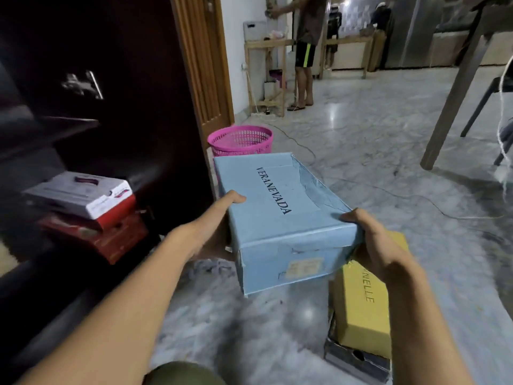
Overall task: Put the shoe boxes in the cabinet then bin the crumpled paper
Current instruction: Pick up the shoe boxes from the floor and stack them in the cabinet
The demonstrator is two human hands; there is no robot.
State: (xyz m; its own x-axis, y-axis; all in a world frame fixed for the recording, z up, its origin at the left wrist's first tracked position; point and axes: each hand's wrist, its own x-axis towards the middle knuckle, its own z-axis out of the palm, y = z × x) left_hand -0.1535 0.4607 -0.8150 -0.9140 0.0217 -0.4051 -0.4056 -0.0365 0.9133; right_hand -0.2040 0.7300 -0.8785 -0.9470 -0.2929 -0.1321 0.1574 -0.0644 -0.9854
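Note:
I hold a light blue shoe box [280, 218] marked VERANEVADA above the floor, its lid torn at the far right corner. My left hand [213, 226] grips its left side and my right hand [374, 243] grips its near right corner. The dark cabinet [116, 107] stands open to the left; on its lower shelf a white and red box [83, 198] lies on a red box [111, 237]. A yellow shoe box [361, 309] rests on a dark box [358, 359] on the floor under my right hand. Something crumpled and grey [213, 268] lies on the floor below the blue box, blurred.
A pink mesh bin [241, 140] stands on the floor just beyond the blue box, beside the cabinet's edge. A table leg [455, 87] and chair are at the right. A cable runs across the marble floor. A person stands by a wooden shelf at the back.

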